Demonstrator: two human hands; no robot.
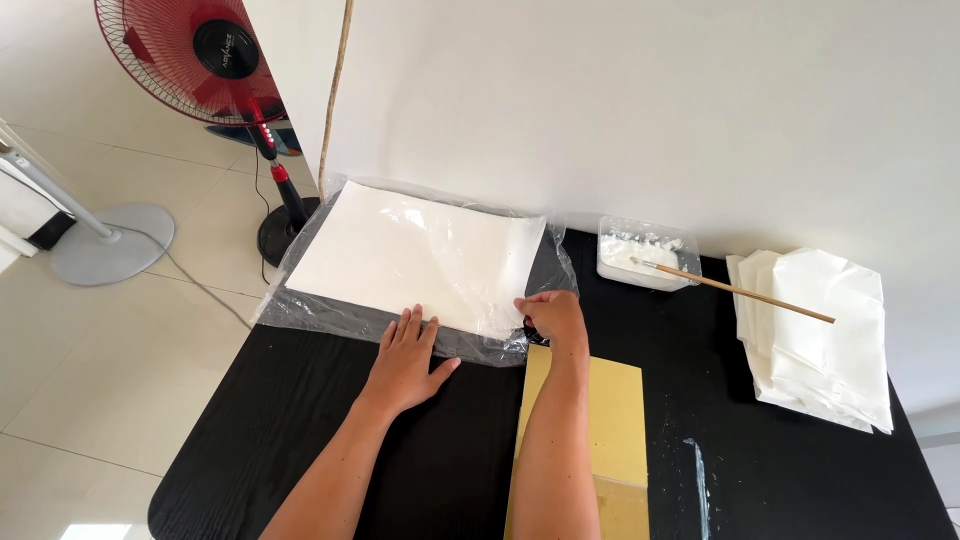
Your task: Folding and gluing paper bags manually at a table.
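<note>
- clear plastic bag (330,305) with a stack of white paper sheets (415,255) inside, lying flat just past the left hand (405,362), whose fingertips press its near edge
- the bag's a bit crinkly and glossy, and its open corner sits bunched right under the right hand (553,315), which is pinching it
- the sheets look clean, squared up, angled slightly
</note>
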